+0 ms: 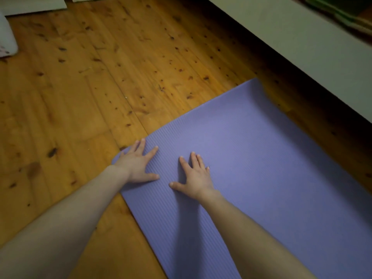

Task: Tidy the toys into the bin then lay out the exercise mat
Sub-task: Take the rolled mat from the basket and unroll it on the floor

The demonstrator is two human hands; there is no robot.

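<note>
A purple ribbed exercise mat [251,150] lies unrolled on the wooden floor, running from the lower right toward the middle. My left hand [138,164] presses flat on the mat's near-left corner, fingers spread. A little to its right, my right hand [196,176] rests palm down on the mat with fingers apart. Neither hand holds anything. The far right corner of the mat curls up slightly.
A white bin or container [7,35] shows at the far left edge. A pale wall or furniture side [302,49] runs diagonally along the right, close to the mat. White panels [34,5] sit at the top left. Knotty wooden floor [90,87] spreads to the left.
</note>
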